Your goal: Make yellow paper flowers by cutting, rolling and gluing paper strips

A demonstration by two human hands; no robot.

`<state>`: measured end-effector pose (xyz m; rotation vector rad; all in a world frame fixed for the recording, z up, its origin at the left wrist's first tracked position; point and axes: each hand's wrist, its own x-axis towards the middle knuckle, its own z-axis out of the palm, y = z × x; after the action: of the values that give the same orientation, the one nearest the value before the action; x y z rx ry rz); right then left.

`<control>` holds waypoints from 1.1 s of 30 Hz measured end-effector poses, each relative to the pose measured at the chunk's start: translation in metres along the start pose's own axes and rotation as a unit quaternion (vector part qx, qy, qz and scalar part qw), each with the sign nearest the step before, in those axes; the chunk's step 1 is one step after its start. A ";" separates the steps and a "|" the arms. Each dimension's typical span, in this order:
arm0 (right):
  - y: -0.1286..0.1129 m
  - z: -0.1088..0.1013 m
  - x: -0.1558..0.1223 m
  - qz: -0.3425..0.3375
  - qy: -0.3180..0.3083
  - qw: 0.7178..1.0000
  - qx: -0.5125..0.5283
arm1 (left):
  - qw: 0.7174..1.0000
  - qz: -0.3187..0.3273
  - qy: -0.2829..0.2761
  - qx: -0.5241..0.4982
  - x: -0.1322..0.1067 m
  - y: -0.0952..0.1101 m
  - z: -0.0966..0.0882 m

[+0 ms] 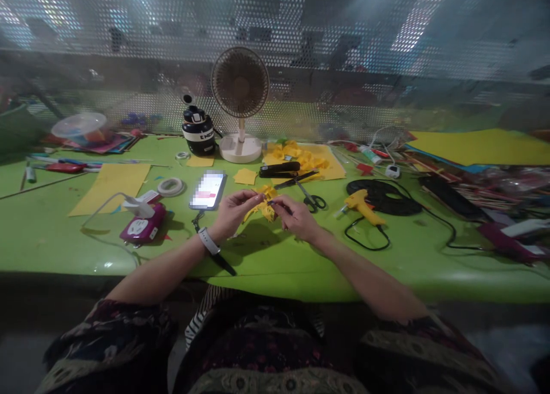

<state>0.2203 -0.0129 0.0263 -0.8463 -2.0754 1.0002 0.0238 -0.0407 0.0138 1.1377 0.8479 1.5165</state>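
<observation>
My left hand [234, 211] and my right hand [296, 216] meet above the green table [51, 233], both pinched on a small yellow paper piece [266, 208] with folded or curled petals. The right fingers also seem to hold a thin dark stick against the paper. A white watch sits on my left wrist. Black-handled scissors [313, 199] lie just beyond my right hand, and a phone [208, 190] lies beyond my left.
A yellow glue gun [364, 206] with a black cord lies to the right. A black stapler [279, 169], yellow paper cutouts [301, 154], a desk fan [239, 102], a black bottle [197, 132], tape rolls [171, 186], a purple power strip [141, 227] and yellow sheets [112, 183] surround the work spot.
</observation>
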 end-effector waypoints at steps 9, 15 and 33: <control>0.004 0.001 0.001 0.007 -0.015 0.999 0.027 | 0.999 -0.026 0.015 -0.022 0.000 0.000 0.002; 0.003 0.002 0.000 -0.003 -0.005 0.999 0.033 | 1.000 -0.016 0.021 0.000 0.001 0.001 0.001; 0.001 0.004 -0.002 -0.017 -0.031 0.999 -0.013 | 0.999 -0.035 0.022 -0.020 0.000 0.002 0.003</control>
<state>0.2189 -0.0156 0.0228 -0.8003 -2.1520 0.9946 0.0263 -0.0412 0.0169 1.0385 0.8739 1.4984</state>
